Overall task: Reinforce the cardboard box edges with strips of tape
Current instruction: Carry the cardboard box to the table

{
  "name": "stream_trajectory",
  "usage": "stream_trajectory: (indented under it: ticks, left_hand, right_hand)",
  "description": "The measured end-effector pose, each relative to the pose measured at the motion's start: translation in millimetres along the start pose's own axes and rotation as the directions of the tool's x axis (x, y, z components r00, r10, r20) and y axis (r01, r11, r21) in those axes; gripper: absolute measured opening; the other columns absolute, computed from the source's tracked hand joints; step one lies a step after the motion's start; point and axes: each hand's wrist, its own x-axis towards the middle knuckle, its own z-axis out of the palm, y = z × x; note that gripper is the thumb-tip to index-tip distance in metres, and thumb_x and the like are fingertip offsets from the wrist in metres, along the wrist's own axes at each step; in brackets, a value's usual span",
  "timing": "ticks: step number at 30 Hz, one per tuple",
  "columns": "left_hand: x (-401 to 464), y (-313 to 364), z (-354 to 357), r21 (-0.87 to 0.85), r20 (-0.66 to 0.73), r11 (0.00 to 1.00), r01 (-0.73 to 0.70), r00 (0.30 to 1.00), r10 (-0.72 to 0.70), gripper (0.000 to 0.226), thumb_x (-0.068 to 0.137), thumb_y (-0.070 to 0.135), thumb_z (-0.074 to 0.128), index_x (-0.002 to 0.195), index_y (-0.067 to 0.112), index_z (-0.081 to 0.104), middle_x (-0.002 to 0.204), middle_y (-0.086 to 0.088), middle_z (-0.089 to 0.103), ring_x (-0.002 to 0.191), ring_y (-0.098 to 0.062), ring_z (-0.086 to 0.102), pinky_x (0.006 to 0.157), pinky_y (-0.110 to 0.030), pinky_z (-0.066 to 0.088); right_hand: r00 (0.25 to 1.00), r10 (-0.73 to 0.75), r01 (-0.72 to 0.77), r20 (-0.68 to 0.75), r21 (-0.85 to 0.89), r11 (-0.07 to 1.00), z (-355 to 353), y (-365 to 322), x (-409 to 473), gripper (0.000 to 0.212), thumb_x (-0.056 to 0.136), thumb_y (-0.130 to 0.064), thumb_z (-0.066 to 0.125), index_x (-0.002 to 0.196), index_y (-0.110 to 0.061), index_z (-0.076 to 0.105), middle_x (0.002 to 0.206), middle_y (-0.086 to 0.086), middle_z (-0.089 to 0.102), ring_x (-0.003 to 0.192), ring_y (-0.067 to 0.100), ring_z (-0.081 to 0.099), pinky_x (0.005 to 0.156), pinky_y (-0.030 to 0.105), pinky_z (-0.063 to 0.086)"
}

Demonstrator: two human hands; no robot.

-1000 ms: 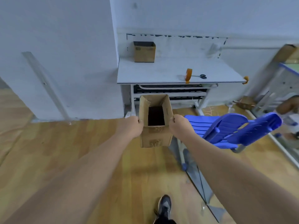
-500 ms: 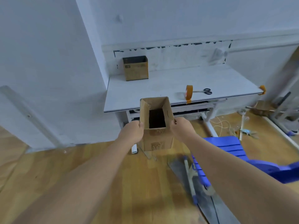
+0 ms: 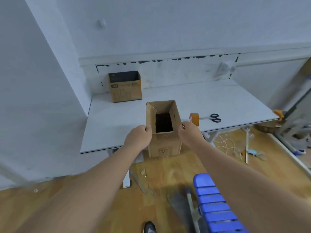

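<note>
I hold an open-topped brown cardboard box [image 3: 164, 143] in the air at the front edge of the white table [image 3: 117, 125]. My left hand [image 3: 138, 137] grips its left wall near the rim, and my right hand [image 3: 189, 132] grips its right wall. The box's inside is dark. A roll of orange-brown tape [image 3: 194, 119] stands on edge on the table just right of the box, with black-handled scissors [image 3: 212, 117] lying beside it.
A second, darker-printed cardboard box [image 3: 125, 87] stands at the table's back left against the wall. A blue slatted chair [image 3: 215, 209] is on the wooden floor at the lower right. Cords and scraps lie on the floor under the table's right end.
I have stepped closer to the table and carried the box forward and up, from over the floor to the table's front edge. Both hands keep the same grip.
</note>
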Motion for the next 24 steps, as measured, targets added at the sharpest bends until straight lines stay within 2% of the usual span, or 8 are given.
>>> stream_trajectory:
  ticks: [2,5,8,15,19,21,24]
  left_hand:
    - [34.6,5.3,-2.2,0.011,0.008,1.000,-0.019,1.000,0.019,0.039,0.101,0.039,0.027,0.077,0.017,0.048,0.069,0.001,0.049,0.065,-0.011,0.048,0.056,-0.028,0.033]
    - [82.9,16.2,-4.8,0.027,0.024,0.998,-0.057,0.998,0.056,0.034,0.102,0.038,0.028,0.087,0.015,0.048,0.071,0.003,0.047,0.065,-0.010,0.045,0.052,-0.025,0.031]
    - [122.6,28.0,-2.3,0.030,0.022,0.997,-0.077,0.997,0.076,0.033,0.102,0.037,0.026,0.091,0.014,0.047,0.071,0.004,0.044,0.067,-0.012,0.044,0.051,-0.023,0.031]
    - [210.5,59.7,9.2,0.012,0.065,0.996,-0.085,0.994,0.084,0.037,0.104,0.035,0.024,0.089,0.012,0.048,0.073,0.000,0.047,0.067,-0.012,0.045,0.054,-0.026,0.030]
    - [252.9,74.2,20.6,0.016,0.070,0.998,-0.064,0.996,0.063,0.038,0.104,0.037,0.024,0.084,0.011,0.046,0.071,0.001,0.045,0.064,-0.012,0.044,0.054,-0.028,0.031]
    - [272.5,80.0,25.9,0.007,0.077,0.998,-0.062,0.995,0.061,0.039,0.104,0.037,0.025,0.083,0.012,0.048,0.072,0.000,0.047,0.065,-0.014,0.045,0.056,-0.030,0.032]
    - [298.5,87.4,32.9,-0.009,0.090,0.999,-0.052,0.995,0.052,0.036,0.104,0.036,0.027,0.083,0.013,0.046,0.070,0.001,0.045,0.065,-0.014,0.044,0.056,-0.030,0.031]
  right_hand:
    - [1.000,0.007,-0.007,-0.001,-0.003,1.000,-3.7,-4.6,31.4,0.034,0.094,-0.014,0.037,0.062,-0.023,0.031,0.062,-0.003,0.040,0.052,0.010,0.038,0.045,0.020,0.026]
    - [0.996,0.048,-0.044,-0.079,0.052,0.998,-10.3,-10.0,73.9,0.032,0.093,-0.018,0.037,0.061,-0.023,0.033,0.059,-0.003,0.041,0.050,0.012,0.038,0.045,0.021,0.026]
    - [0.991,0.049,-0.044,-0.121,0.041,0.998,-19.9,-11.7,111.5,0.028,0.090,-0.021,0.035,0.062,-0.017,0.036,0.059,0.000,0.045,0.052,0.016,0.040,0.049,0.026,0.030]
    - [0.992,0.032,-0.023,-0.121,0.075,0.997,-38.4,6.4,207.9,0.024,0.089,-0.018,0.037,0.067,-0.009,0.039,0.060,0.007,0.041,0.055,0.019,0.037,0.052,0.031,0.030]
    - [0.994,0.046,-0.038,-0.100,0.078,0.996,-46.2,17.6,257.9,0.026,0.089,-0.018,0.038,0.065,-0.011,0.039,0.056,0.002,0.042,0.051,0.017,0.038,0.049,0.027,0.030]
    - [0.996,0.046,-0.040,-0.082,0.077,0.996,-49.5,22.8,280.6,0.023,0.090,-0.020,0.039,0.070,-0.013,0.048,0.057,0.000,0.048,0.050,0.016,0.043,0.047,0.026,0.032]
    - [0.995,0.077,-0.071,-0.067,0.085,0.994,-53.2,27.6,310.0,0.020,0.089,-0.023,0.040,0.089,-0.013,0.057,0.065,0.001,0.056,0.053,0.015,0.049,0.047,0.024,0.036]
